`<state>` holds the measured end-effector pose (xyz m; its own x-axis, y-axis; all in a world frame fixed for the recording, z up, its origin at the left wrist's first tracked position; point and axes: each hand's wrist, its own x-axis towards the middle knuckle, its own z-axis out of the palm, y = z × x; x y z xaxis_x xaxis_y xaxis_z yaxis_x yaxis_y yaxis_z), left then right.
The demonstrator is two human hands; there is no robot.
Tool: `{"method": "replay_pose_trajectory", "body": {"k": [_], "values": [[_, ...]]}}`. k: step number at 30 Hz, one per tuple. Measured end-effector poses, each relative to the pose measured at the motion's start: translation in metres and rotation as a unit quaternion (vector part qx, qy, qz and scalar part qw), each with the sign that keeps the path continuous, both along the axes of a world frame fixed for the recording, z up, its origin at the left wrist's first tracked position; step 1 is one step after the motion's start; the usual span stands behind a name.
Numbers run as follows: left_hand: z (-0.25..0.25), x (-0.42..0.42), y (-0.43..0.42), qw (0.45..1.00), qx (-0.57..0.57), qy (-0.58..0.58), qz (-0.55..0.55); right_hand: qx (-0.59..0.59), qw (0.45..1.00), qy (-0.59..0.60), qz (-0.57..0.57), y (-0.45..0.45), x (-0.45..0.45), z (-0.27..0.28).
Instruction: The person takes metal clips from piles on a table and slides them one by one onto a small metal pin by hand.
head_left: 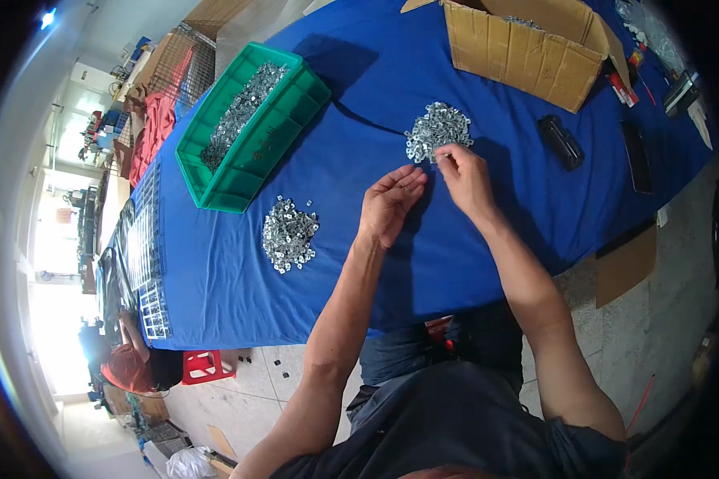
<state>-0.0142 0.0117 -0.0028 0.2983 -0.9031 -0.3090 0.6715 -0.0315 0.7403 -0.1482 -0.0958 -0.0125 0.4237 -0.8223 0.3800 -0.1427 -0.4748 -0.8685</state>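
- Silvery metal pieces [439,128] lie heaped on blue cloth [232,271], below the cardboard box [511,60].
- Right hand [467,177]: thumb and fingers bunched at the heap's near edge; whether they grip a piece, I cannot tell.
- Left hand [388,203]: loosely spread, palm up, near the heap.
- Green bin [291,121]: dark marks [263,144] on its side, too small to read.

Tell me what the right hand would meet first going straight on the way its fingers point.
Most likely the right hand would meet the pile of small metal pieces right at its fingertips; whether they already touch is unclear.
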Motion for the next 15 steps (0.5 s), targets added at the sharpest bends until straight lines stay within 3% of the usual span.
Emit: {"method": "replay_pose_trajectory", "body": {"k": [6, 8, 10, 15], "values": [[0.0, -0.001, -0.001, 1.0, 0.008, 0.004, 0.024, 0.029, 0.999, -0.025, -0.03, -0.003, -0.004, 0.005], [0.002, -0.003, -0.002, 0.999, 0.013, 0.005, 0.034, 0.15, 0.984, -0.063, 0.069, 0.002, -0.005, 0.011], [0.002, -0.003, -0.002, 0.998, 0.014, 0.021, 0.052, 0.153, 0.979, -0.046, 0.123, 0.005, -0.003, 0.01], [-0.003, -0.001, -0.002, 0.998, -0.001, 0.027, 0.057, 0.131, 0.982, -0.044, 0.126, 0.012, -0.001, 0.017]]}}
